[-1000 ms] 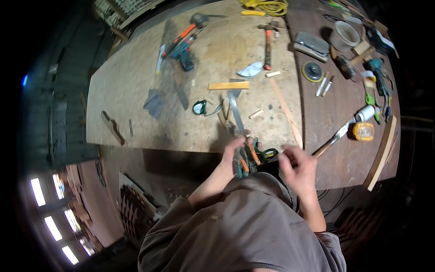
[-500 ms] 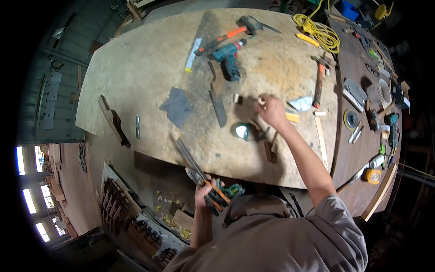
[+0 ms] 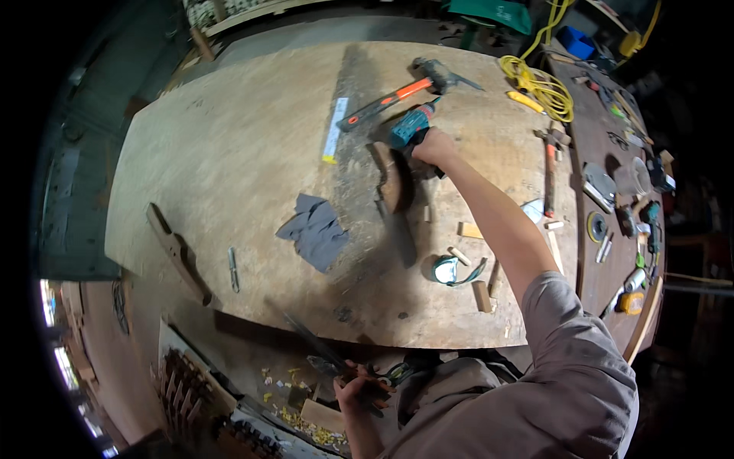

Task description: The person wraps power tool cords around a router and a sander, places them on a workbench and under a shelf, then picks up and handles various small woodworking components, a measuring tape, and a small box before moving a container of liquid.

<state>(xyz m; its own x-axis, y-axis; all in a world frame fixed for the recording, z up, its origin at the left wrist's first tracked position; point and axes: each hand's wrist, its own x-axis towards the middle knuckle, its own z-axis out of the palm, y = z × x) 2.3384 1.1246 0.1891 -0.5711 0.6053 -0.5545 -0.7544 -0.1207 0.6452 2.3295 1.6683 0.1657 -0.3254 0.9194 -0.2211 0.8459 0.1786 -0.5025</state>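
Note:
My right hand point(image 3: 436, 148) reaches across the workbench point(image 3: 222, 138) and is closed around the handle of a teal cordless drill point(image 3: 413, 125), whose bit points away. Beyond the drill lies a hammer point(image 3: 397, 95) with an orange and black handle. A wooden-handled saw point(image 3: 388, 180) rests just nearer than the drill. Below the bench's front edge my left hand point(image 3: 353, 389) grips a bundle of hand tools point(image 3: 373, 386) with dark and orange handles. A long thin metal piece sticks out of it toward the bench. Blur hides the exact kinds of these tools.
A grey cloth point(image 3: 315, 233), a wooden plane point(image 3: 177, 256) and a folding knife point(image 3: 233, 269) lie left. Small wood blocks point(image 3: 482, 297) and a round shiny-faced thing with a strap point(image 3: 445, 270) sit nearer right. A second hammer point(image 3: 550, 172) and yellow cord point(image 3: 539, 84) lie far right.
My right hand has left the small wood pieces, moved farther away and taken hold of the drill, which is turned somewhat. My left hand still holds its tools. The whole view has shifted.

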